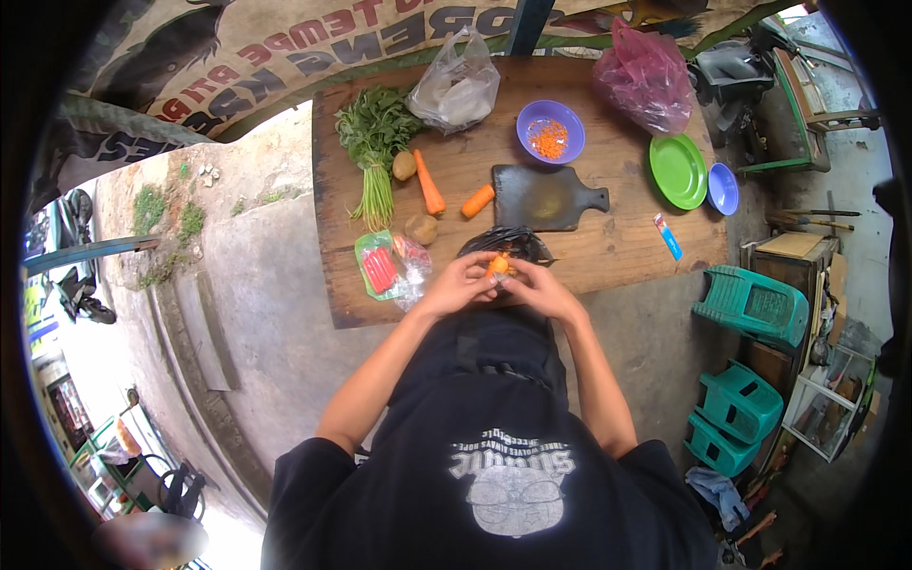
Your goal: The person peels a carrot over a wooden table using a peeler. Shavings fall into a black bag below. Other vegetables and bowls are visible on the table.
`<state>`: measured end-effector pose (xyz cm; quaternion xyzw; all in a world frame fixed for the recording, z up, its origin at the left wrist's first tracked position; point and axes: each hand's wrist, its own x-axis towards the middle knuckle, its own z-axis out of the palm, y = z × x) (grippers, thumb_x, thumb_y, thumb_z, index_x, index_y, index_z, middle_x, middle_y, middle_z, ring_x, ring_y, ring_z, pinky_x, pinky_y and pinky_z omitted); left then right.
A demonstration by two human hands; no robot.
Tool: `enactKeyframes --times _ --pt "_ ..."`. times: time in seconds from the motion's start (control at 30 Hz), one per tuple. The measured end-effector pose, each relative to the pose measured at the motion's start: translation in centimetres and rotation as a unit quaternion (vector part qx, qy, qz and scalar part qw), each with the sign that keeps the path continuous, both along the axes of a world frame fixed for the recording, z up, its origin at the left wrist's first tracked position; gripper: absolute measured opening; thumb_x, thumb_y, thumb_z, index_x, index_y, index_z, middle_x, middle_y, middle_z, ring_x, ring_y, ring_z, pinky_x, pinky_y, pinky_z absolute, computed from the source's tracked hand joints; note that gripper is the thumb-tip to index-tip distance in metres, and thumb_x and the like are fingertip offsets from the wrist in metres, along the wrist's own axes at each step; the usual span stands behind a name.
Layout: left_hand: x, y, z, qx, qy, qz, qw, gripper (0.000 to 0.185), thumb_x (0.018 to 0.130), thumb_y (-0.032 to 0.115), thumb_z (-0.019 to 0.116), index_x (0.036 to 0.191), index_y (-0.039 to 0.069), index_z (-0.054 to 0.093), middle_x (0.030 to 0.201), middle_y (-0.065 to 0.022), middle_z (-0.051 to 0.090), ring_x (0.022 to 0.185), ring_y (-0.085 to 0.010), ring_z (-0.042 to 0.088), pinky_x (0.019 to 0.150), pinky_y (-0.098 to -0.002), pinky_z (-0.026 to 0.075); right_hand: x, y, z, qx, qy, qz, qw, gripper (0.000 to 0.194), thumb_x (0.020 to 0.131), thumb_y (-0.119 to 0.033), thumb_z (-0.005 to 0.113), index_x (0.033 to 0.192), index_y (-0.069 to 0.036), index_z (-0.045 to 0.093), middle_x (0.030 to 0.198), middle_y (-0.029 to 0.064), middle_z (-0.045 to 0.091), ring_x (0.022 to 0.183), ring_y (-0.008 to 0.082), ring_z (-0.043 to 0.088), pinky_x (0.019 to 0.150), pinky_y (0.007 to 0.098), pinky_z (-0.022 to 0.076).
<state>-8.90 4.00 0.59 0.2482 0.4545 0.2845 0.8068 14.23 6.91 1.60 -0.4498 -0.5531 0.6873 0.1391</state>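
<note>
Close to my body, at the near edge of the wooden table [613, 263], my left hand [459, 285] grips a short piece of carrot [498, 266]. My right hand [545, 288] touches its other side; whether a tool is in those fingers cannot be told. Just beyond the hands lies a black plastic bag [509, 241] with orange bits at it. A dark cutting board [541, 196] is behind the bag, a cut carrot piece [478, 201] to its left. The purple bowl [551, 132] above the board holds small orange pieces.
At left lie leafy greens [376, 128], a whole carrot [429, 182], potatoes [404, 165] and packaged red sausages [380, 271]. A clear bag [456, 85] and pink bag [645, 78] stand at the back. A green plate [678, 172], small purple bowl [723, 189] and blue packet [667, 237] are right.
</note>
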Motion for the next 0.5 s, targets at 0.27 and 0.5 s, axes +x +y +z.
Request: enactKeyframes --times 0.27,0.5 --pt "-0.1 0.2 0.6 -0.028 -0.024 -0.001 0.999 0.059 0.102 0.007 0.067 0.156 0.009 0.043 0.116 -0.0054 0.068 0.096 -0.0122 0.07 0.087 -0.0281 0.063 -0.2 0.5 1.4 -0.034 0.033 0.003 0.999 0.054 0.104 -0.022 0.066 0.147 0.006 0.05 0.11 0.0116 0.075 0.098 0.0112 0.067 0.085 0.0288 0.0526" --pt "0.1 -0.1 0.9 -0.023 -0.035 0.016 0.999 0.058 0.101 0.006 0.068 0.154 0.006 0.045 0.116 -0.0049 0.069 0.095 -0.0134 0.071 0.085 -0.0287 0.064 -0.6 -0.3 1.7 -0.02 0.038 -0.042 0.998 0.053 0.103 -0.021 0.067 0.144 0.008 0.053 0.12 0.0164 0.073 0.114 0.0187 0.069 0.096 0.032 0.0537"
